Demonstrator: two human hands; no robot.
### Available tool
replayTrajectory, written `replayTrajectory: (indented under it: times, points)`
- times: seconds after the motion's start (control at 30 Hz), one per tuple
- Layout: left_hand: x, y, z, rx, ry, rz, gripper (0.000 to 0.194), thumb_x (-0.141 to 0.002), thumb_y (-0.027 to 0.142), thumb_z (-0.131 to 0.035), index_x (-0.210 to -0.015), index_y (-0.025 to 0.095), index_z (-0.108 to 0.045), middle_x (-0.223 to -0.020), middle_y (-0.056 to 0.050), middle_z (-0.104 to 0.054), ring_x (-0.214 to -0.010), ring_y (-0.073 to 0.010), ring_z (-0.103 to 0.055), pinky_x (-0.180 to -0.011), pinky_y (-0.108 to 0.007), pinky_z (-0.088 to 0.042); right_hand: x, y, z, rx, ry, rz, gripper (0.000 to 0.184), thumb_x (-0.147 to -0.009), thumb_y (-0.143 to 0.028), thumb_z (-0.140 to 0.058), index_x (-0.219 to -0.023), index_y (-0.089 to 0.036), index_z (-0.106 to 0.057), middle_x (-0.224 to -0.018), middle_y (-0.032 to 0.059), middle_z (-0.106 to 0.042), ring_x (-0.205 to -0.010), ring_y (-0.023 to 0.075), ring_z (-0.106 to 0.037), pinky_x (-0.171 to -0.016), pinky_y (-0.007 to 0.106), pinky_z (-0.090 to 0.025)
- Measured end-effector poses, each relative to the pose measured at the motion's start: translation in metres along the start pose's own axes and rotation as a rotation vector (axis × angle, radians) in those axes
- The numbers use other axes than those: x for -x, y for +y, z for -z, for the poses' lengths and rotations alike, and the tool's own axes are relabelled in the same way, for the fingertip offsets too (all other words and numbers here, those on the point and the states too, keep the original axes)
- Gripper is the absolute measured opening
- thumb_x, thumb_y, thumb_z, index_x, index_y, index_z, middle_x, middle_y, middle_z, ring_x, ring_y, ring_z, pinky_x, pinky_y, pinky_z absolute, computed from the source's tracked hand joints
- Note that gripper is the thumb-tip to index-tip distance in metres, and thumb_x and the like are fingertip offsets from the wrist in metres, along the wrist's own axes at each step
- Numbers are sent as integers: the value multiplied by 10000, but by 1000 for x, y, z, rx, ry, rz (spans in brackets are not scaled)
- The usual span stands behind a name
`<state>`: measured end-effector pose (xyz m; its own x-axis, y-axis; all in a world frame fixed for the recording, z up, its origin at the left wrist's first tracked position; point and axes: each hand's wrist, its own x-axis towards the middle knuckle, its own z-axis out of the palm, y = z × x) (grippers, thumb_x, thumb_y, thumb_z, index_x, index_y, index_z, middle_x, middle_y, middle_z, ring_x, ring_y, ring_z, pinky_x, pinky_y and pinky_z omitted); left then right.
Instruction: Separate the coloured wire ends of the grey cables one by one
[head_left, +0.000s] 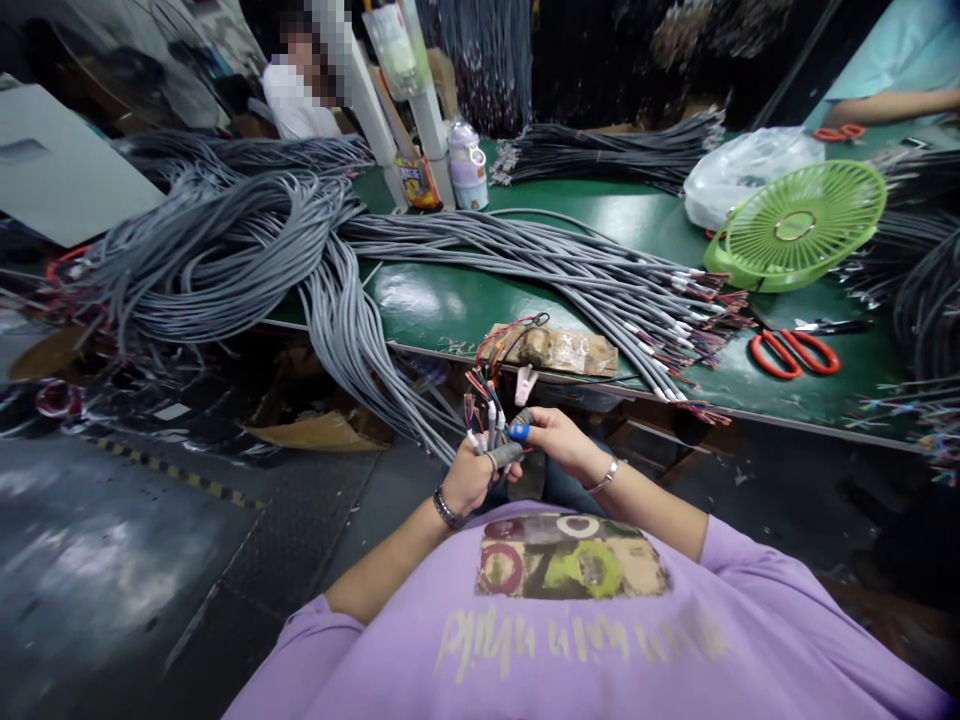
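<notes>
Gray multicore cables (349, 310) drape over the near edge of the green workbench (420, 300). Just in front of that edge, the left hand (466, 480) is closed around their stripped ends; the right hand (559, 438) has its fingers drawn together beside the exposed wires, though whether it grips one cannot be told. Red-handled scissors (795, 354) lie on the workbench's right part.

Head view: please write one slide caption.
Left hand holding grey cable ends, right hand close beside them, before a green table.
</notes>
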<state>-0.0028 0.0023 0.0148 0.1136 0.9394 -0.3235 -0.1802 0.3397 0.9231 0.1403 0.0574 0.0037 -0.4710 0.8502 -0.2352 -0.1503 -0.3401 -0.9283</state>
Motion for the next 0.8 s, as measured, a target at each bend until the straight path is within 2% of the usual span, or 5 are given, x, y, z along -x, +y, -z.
replayTrajectory:
  times: [0.1,0.3,0.43,0.63,0.8]
  points:
    - [2,2,0,52,74,-39,264,-629,366,-743,-599,135,-619,-484,-25,-611,-430,-112,-561,-411,-200,-375,-2,5,4,-157,144,-46,286,-620,-365,-743,-617,-160,-544,-500,-57,-486,-458,56,-400,-463,197,-348]
    - [-1,-3,-2,137,221,-86,273,-599,366,-764,-629,138,-617,-486,-17,-612,-452,-120,-577,-397,-191,-369,16,8,8,-304,-16,-155,385,-636,-472,-737,-830,-165,-610,-712,-12,-580,-539,76,-488,-545,260,-477]
    - [-3,-6,-1,107,174,-77,263,-624,372,-743,-628,135,-629,-526,-43,-641,-489,-138,-602,-399,-196,-361,21,6,1,-103,34,-6,345,-617,-425,-769,-742,-161,-584,-586,-41,-531,-498,72,-444,-499,224,-404]
    - [0,0,6,14,-126,63,242,-620,347,-745,-646,125,-654,-529,-67,-649,-484,-147,-604,-405,-198,-346,18,1,-1,60,-100,101,328,-659,-455,-727,-716,-157,-601,-601,-24,-561,-531,84,-443,-524,228,-367]
    - [1,-1,6,27,-53,29,252,-608,360,-750,-649,128,-660,-529,-61,-649,-465,-139,-588,-402,-202,-344,12,11,-6,77,26,104,320,-687,-470,-691,-707,-165,-595,-571,-34,-529,-497,76,-411,-482,218,-343]
